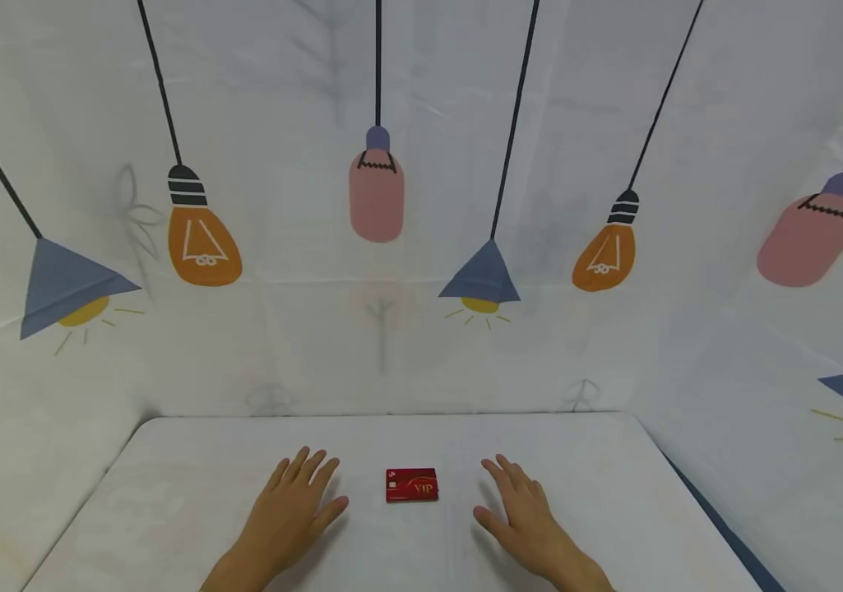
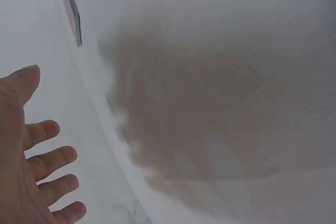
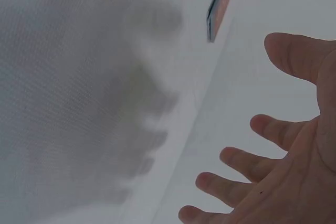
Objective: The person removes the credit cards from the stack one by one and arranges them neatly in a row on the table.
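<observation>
A red card (image 1: 412, 485) marked "VIP" lies on the white table between the two hands in the head view. To its left, my left hand (image 1: 291, 501) hovers over the table with fingers spread and nothing in it. My right hand (image 1: 528, 518) is on the card's other side, its fingers apart and holding nothing. Both wrist views catch the card edge-on: the card (image 2: 72, 11) near the top left in the left one, the card (image 3: 219, 8) near the top right in the right one. Neither hand touches it.
The white table (image 1: 192, 460) has rounded back corners and meets a white sheet (image 1: 280, 329) behind it, printed with hanging lamps and bulbs. At the right, a blue strip (image 1: 724, 526) runs along the table's edge.
</observation>
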`<action>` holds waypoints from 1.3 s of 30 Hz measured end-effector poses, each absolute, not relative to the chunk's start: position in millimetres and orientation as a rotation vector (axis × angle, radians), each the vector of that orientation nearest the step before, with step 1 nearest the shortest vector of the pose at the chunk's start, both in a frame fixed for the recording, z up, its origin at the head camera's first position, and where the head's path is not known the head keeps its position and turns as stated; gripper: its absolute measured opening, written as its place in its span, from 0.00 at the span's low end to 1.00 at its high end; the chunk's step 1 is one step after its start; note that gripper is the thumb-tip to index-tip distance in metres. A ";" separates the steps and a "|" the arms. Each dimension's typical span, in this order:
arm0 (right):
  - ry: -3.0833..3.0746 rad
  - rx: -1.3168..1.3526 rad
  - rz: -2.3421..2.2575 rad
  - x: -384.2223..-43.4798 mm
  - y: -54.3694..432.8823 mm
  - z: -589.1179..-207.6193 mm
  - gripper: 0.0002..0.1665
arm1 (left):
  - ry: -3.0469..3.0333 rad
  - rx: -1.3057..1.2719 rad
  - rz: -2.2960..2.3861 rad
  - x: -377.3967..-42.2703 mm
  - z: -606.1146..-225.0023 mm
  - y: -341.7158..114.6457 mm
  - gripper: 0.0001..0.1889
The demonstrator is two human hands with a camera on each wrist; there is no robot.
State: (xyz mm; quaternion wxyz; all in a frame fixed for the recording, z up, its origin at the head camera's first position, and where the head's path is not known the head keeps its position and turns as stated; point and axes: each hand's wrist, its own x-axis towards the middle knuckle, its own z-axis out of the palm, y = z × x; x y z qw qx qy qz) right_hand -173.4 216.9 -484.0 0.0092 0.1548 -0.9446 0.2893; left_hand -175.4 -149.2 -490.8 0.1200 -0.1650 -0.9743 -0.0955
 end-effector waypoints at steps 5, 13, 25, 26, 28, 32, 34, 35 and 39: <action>-2.966 0.486 0.917 -172.5 220.0 -482.2 0.40 | -2.856 -0.531 -0.235 -182.8 -489.5 -142.2 0.32; -2.974 0.517 0.941 -170.4 222.6 -478.2 0.40 | -2.908 -0.638 -0.251 -200.8 -488.7 -124.7 0.35; -2.966 0.620 0.862 -175.6 221.0 -475.2 0.39 | -2.895 -0.836 -0.262 -218.4 -484.8 -99.5 0.34; -2.968 0.630 0.859 -176.5 220.6 -475.3 0.39 | -2.899 -0.846 -0.253 -219.1 -485.0 -98.7 0.34; -2.981 0.649 0.845 -178.9 219.5 -475.4 0.39 | -2.907 -0.859 -0.248 -221.0 -486.3 -97.3 0.34; -3.019 0.697 0.784 -185.8 216.3 -475.4 0.40 | -2.921 -0.868 -0.222 -225.4 -489.3 -95.6 0.34; -3.026 0.728 0.755 -190.5 213.8 -474.9 0.40 | -2.923 -0.868 -0.214 -227.9 -491.1 -94.8 0.34; -3.028 0.742 0.738 -193.1 212.3 -474.7 0.40 | -2.927 -0.866 -0.209 -229.1 -491.9 -94.3 0.35; -3.064 0.774 0.682 -203.1 205.1 -474.6 0.40 | -2.942 -0.868 -0.206 -232.7 -495.4 -92.7 0.35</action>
